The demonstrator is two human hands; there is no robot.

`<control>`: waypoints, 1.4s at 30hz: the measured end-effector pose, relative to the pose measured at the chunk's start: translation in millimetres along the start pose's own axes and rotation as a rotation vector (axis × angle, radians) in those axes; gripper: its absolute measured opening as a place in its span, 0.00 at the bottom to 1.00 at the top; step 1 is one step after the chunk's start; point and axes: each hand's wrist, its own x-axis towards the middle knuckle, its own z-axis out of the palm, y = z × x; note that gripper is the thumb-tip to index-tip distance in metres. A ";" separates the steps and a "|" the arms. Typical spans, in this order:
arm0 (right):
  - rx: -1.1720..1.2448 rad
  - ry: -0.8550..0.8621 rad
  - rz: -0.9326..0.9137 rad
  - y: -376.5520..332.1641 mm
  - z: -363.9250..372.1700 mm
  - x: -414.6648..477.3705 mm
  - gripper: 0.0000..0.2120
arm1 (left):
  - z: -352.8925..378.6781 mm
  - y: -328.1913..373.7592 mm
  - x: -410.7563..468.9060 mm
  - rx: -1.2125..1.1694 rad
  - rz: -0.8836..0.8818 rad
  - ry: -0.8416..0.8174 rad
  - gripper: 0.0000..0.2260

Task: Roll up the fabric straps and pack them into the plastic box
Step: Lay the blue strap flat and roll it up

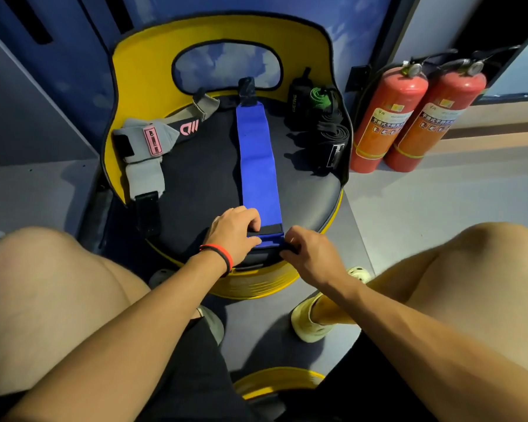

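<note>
Blue strap [258, 159] lies flat down the chair seat [201, 178], 12 to 6 o'clock. Left hand [233, 236] and right hand [310, 257] each have a pinching grip on its near end. Grey strap [144, 147] at 10, black rolls [329, 138] at 2.

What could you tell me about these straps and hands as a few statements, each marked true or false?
1. Both the left hand and the right hand hold the blue strap at its near end. True.
2. The blue strap is fully rolled up. False: most of it lies flat along the seat.
3. Two red fire extinguishers stand on the floor at the right. True.
4. The grey strap lies right of the blue strap. False: it lies left of it.
</note>
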 end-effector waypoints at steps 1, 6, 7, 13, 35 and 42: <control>-0.005 0.007 0.002 -0.2 0.9 0.3 0.10 | 2.0 -0.8 -1.7 -0.022 -0.009 0.021 0.10; -0.016 0.026 0.012 -1.0 3.3 1.7 0.09 | 4.3 -9.7 -7.4 -0.051 0.072 0.036 0.08; -0.017 0.030 0.016 -0.8 3.9 2.1 0.08 | 3.6 -11.5 -9.0 -0.044 0.110 0.025 0.06; -0.020 0.045 0.007 1.2 7.6 1.6 0.10 | 8.3 -14.9 -19.6 0.106 0.239 0.007 0.03; 0.059 -0.036 -0.119 4.9 -1.5 14.6 0.03 | 25.8 -20.6 -28.0 0.253 0.397 0.127 0.03; 0.104 -0.123 -0.046 5.2 0.0 17.1 0.04 | 21.6 -18.9 -32.5 0.186 0.385 0.148 0.07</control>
